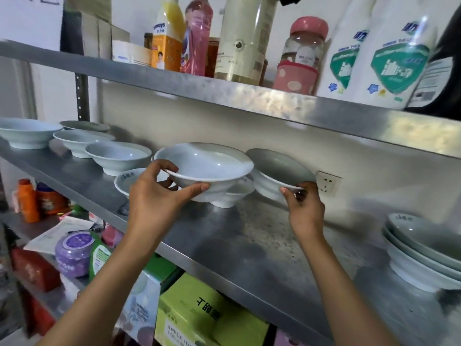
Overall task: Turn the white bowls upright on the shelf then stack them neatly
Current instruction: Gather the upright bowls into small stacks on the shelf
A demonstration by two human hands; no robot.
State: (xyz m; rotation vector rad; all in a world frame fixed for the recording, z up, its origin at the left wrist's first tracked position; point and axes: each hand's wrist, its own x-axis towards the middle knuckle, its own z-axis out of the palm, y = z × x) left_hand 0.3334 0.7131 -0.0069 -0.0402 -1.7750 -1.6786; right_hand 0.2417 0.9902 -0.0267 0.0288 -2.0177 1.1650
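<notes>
left hand (154, 196): fingers clamped on upright bowl (204, 168), raised over the shelf (249, 236)
right hand (305, 208): fingers pinched rim of tilted bowl (279, 171)
hidden: bowl beneath (232, 196), mostly covered
stack (424, 250): cut off right

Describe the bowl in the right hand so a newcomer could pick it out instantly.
On the middle steel shelf, look just left of the wall socket. The bowl there is pinched at its rim by the right hand. Unlike its level neighbours, it is tilted.
</notes>
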